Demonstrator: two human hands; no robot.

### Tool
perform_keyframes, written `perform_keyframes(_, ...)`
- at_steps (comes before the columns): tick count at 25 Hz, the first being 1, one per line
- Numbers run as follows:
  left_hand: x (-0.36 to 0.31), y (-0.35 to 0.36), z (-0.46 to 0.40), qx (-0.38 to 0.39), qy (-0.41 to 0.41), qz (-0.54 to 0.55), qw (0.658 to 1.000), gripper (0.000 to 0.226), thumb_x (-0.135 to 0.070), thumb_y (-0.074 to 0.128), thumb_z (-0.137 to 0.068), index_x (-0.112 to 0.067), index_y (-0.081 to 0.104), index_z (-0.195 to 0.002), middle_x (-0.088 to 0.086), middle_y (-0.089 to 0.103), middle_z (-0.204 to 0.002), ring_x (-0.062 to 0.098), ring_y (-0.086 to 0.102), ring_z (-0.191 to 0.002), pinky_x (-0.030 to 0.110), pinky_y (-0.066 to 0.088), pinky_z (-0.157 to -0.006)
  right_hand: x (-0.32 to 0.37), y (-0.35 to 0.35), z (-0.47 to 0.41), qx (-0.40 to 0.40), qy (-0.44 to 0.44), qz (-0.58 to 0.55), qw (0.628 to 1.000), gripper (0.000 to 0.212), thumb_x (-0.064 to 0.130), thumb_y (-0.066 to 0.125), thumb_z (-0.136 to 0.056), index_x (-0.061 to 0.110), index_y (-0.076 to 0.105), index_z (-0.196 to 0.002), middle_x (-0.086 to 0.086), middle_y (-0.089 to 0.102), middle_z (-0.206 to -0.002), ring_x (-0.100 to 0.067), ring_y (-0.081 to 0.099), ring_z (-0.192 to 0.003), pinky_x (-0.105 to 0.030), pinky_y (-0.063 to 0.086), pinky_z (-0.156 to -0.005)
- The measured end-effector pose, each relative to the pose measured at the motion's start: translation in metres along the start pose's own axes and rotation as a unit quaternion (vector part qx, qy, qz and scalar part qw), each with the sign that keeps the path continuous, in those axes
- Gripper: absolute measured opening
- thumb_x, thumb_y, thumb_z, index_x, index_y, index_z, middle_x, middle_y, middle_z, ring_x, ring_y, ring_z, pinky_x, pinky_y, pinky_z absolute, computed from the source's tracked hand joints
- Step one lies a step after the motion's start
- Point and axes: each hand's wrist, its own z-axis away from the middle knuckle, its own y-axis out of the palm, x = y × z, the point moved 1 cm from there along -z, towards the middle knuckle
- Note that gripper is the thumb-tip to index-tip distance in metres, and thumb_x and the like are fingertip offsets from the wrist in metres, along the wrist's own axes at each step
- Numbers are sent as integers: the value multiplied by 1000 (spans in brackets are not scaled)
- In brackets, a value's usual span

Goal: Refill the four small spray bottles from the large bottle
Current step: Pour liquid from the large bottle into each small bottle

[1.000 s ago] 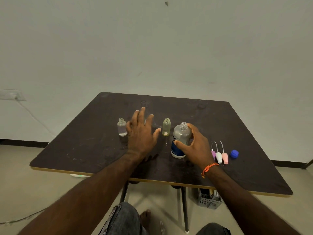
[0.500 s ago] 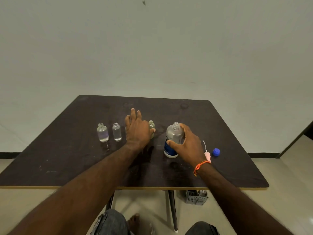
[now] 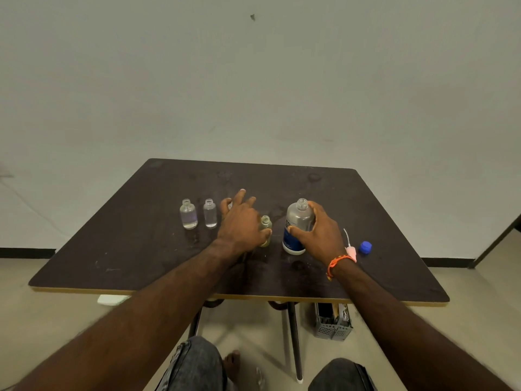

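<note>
The large bottle [image 3: 298, 225] stands upright and uncapped on the dark table [image 3: 380, 221], right of centre. The right hand [image 3: 321, 235] is wrapped round its body, thumb across the blue label and fingers curled behind. Just to its left stands a small yellowish bottle [image 3: 265, 229], open at the neck, and the left hand [image 3: 242, 224] lies over and beside it, thumb against its side and fingers spread fairly wide and reaching forward. Whether that hand actually grips the bottle I cannot tell.

Further left, 2 more small clear bottles [image 3: 188, 214] [image 3: 210, 213] stand side by side, also without tops, each apparently holding clear liquid. A 4th small bottle is mostly hidden behind the left hand's fingers, so its fill cannot be judged.

Right of the large bottle lie a pink spray top [image 3: 351, 251] with its dip tube and a blue cap [image 3: 365, 246], close together. Any other spray tops are hidden by the right wrist.

Judging from this, all the tops are off and pouring is under way. At least the yellowish bottle looks next for filling, and every spray top remains to be refitted. A grey basket [image 3: 332, 323] sits on the floor under the table.
</note>
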Motion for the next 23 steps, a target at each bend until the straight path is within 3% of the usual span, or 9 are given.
perform_keyframes(4,12,-4,31,-11,13,46,999,44,-62,69,-84,-26,81,-105,-5,58,-150,23,27,-151,51,14,-115,7,2,6,19,-9,-13,1000,71,27,81,-80,22,44,-141,-2,56,-138,-21,54,-123,-35,46,-102)
perform_keyframes(7,16,-8,45,-19,-3,76,997,40,-60,70,-86,-26,79,-105,-8,71,-121,17,46,-133,45,21,-105,10,5,8,35,-11,-13,999,75,29,81,-80,21,43,-143,-2,54,-141,-22,52,-126,-41,47,-106)
perform_keyframes(10,15,-5,53,-29,-23,137,990,35,-56,72,-87,-29,76,-109,-11,75,-101,12,62,-109,43,29,-102,12,6,9,48,-17,-25,998,75,31,81,-81,22,42,-144,-1,53,-143,-20,51,-126,-38,46,-106)
perform_keyframes(13,18,0,56,-63,-36,162,984,27,-54,73,-87,-32,75,-101,-15,72,-87,9,63,-94,42,33,-99,13,5,9,39,-49,2,998,79,32,83,-77,23,42,-145,0,53,-142,-18,53,-124,-35,46,-104)
perform_keyframes(17,23,-1,52,-51,-37,123,990,34,-59,71,-87,-35,73,-111,-16,63,-90,13,50,-110,45,31,-102,21,0,5,37,-106,116,987,75,38,81,-72,34,41,-135,4,60,-125,-18,59,-107,-48,46,-100)
perform_keyframes(23,23,6,48,-65,-25,157,985,39,-55,70,-89,-34,72,-122,-13,72,-102,14,56,-113,43,29,-103,20,1,1,68,-164,290,940,74,41,72,-79,38,40,-146,5,53,-143,-21,48,-128,-47,28,-102)
